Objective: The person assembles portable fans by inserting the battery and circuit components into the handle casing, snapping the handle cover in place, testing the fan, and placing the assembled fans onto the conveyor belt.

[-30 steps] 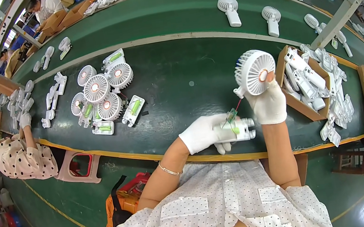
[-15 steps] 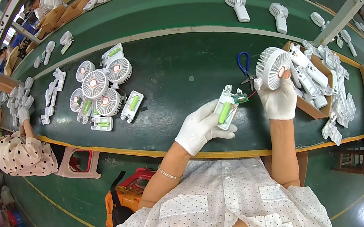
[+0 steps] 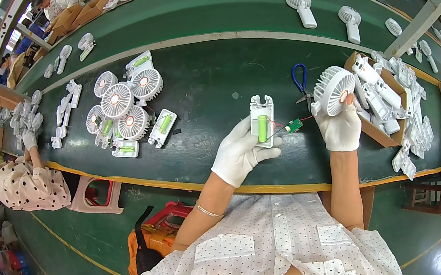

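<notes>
My gloved left hand (image 3: 242,154) grips the white plastic handle shell with green battery (image 3: 262,122); my right hand (image 3: 340,128) clasps the round white fan head (image 3: 332,89). I judge assembly midway: wired, halves unjoined, green circuit board (image 3: 292,125) dangling between.

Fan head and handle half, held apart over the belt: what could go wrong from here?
1. Thin wires and a small green circuit board hang between the handle half in the left hand and the fan head in the right hand; spreading further could strain them.
2. The green battery lies exposed and might slip out if tilted.
3. The blue-handled scissors lie close by; wires could snag.
</notes>
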Demonstrator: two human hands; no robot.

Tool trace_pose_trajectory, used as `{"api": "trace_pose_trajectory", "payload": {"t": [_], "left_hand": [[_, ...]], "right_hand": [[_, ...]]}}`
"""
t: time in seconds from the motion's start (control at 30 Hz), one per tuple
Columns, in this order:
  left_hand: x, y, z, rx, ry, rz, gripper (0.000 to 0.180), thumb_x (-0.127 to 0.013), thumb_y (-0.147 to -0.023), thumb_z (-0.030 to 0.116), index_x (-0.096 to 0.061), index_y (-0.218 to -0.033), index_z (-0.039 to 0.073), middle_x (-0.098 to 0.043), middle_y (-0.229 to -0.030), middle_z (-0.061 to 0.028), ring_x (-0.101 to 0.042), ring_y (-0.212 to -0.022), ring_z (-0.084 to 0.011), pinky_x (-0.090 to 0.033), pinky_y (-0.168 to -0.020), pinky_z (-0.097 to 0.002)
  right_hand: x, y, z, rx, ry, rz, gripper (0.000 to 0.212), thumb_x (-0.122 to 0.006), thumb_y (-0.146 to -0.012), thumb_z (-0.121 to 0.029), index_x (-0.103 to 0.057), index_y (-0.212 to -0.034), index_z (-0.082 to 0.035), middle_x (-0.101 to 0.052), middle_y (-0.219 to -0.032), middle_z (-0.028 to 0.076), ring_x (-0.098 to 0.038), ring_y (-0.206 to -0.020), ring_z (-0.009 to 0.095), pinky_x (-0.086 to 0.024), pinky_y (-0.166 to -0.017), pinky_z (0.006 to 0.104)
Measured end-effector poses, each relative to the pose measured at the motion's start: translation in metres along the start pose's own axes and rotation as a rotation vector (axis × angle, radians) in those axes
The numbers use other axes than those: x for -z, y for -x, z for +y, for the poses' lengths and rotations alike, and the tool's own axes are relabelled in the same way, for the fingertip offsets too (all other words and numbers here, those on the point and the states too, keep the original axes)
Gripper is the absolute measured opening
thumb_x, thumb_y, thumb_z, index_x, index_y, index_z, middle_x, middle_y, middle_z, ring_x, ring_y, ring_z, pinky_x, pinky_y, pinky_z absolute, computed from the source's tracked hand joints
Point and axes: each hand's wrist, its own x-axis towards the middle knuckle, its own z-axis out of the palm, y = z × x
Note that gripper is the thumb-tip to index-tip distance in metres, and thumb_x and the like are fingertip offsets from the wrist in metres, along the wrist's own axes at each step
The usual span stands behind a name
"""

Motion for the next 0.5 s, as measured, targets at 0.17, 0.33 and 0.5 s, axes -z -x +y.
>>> {"api": "trace_pose_trajectory", "payload": {"t": [0.17, 0.33, 0.5], "left_hand": [[0.002, 0.002, 0.003, 0.042, -0.044, -0.011, 0.05, -0.052, -0.097, 0.014, -0.037, -0.141, -0.005, -0.057, -0.125, -0.0183, -0.065, -0.108, -0.0338, -0.06, -0.087, -0.0475], [0.0, 0.0, 0.001, 0.08, -0.171, 0.213, 0.037, -0.057, -0.096, 0.015, -0.048, -0.128, -0.002, -0.061, -0.103, -0.0144, -0.068, -0.085, -0.0274, -0.062, -0.069, -0.0434], [-0.017, 0.005, 0.003, -0.012, -0.26, 0.27, 0.036, -0.062, -0.092, 0.011, -0.049, -0.123, -0.002, -0.061, -0.1, -0.0129, -0.067, -0.082, -0.0237, -0.061, -0.068, -0.0403]], "right_hand": [[-0.004, 0.003, 0.005, -0.042, 0.032, 0.034, 0.059, -0.071, -0.09, -0.034, -0.047, -0.138, -0.01, -0.057, -0.13, 0.01, -0.057, -0.114, 0.027, -0.053, -0.086, 0.0448], [-0.002, 0.005, 0.013, -0.111, 0.136, -0.032, 0.068, -0.074, -0.087, -0.04, -0.045, -0.14, -0.007, -0.058, -0.13, 0.011, -0.058, -0.116, 0.029, -0.053, -0.09, 0.0464], [-0.011, 0.007, 0.015, -0.124, 0.264, -0.113, 0.075, -0.077, -0.083, -0.042, -0.045, -0.139, -0.004, -0.057, -0.13, 0.012, -0.057, -0.119, 0.03, -0.05, -0.097, 0.0473]]}}
